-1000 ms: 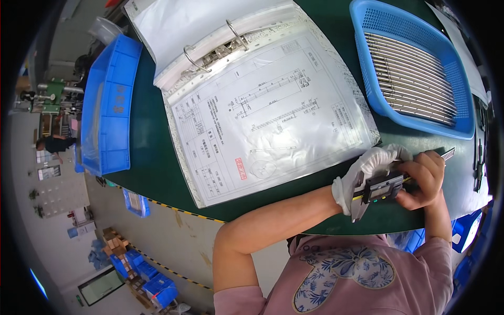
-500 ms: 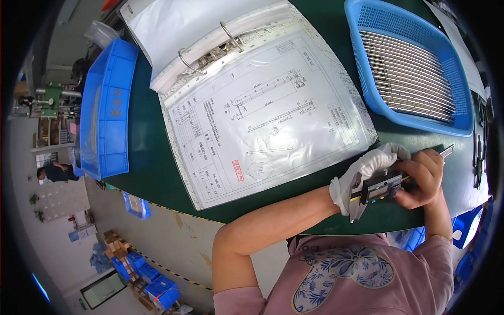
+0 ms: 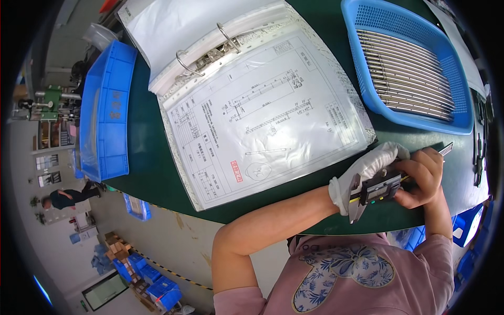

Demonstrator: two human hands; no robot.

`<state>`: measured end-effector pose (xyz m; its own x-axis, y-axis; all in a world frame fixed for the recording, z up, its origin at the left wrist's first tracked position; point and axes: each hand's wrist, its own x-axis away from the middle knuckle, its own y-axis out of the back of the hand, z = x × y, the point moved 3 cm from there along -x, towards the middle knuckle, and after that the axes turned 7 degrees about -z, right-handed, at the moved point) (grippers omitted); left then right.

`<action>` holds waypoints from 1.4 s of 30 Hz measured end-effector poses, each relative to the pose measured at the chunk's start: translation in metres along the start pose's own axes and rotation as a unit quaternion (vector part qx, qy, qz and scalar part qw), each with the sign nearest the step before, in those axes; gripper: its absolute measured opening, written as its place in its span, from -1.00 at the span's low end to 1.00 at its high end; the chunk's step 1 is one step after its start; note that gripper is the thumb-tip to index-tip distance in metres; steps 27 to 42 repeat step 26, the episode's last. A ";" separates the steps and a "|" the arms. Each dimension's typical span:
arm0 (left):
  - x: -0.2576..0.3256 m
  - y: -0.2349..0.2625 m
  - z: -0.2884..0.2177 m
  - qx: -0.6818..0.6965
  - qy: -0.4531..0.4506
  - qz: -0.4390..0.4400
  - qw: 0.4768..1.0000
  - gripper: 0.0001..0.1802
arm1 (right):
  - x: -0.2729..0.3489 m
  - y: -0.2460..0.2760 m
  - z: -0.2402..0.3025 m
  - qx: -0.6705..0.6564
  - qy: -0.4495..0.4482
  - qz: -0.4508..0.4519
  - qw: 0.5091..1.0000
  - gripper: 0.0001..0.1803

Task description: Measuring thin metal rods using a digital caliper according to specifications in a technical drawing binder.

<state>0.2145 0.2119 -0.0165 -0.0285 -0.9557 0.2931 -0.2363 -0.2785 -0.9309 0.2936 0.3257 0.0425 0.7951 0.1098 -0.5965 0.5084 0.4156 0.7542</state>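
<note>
A digital caliper (image 3: 378,190) with a small display lies across both hands near the table's front edge. Its long jaws point toward my body and the end of its beam sticks out past my right fingers. My left hand (image 3: 367,167), in a white glove, curls behind the jaw end of the caliper; some of its fingertips are hidden. My bare right hand (image 3: 422,176) wraps around the beam, with the thumb close to the display housing. Whether a small part sits between the jaws I cannot make out.
An open ring binder (image 3: 262,131) with a technical drawing in a clear sleeve lies on the green table (image 3: 149,157). At the right, a blue basket (image 3: 362,89) holds several thin metal rods (image 3: 409,73). A blue bin (image 3: 113,110) stands left. Another person (image 3: 68,198) is in the background.
Both hands and the caliper stay nearly still. In the background the other person has shifted and shows more fully. The view has tilted very slightly.
</note>
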 end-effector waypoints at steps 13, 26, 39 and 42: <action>-0.003 0.001 0.003 -0.077 -0.022 -0.027 0.996 -0.75 | -0.002 0.000 0.002 -0.007 0.009 -0.006 1.000 -0.58; 0.015 -0.015 -0.014 -0.395 -0.164 0.027 0.903 -0.47 | 0.008 0.026 0.010 0.097 0.058 -0.068 0.991 -0.47; 0.015 -0.015 -0.014 -0.395 -0.164 0.027 0.903 -0.47 | 0.008 0.026 0.010 0.097 0.058 -0.068 0.991 -0.47; 0.015 -0.015 -0.014 -0.395 -0.164 0.027 0.903 -0.47 | 0.008 0.026 0.010 0.097 0.058 -0.068 0.991 -0.47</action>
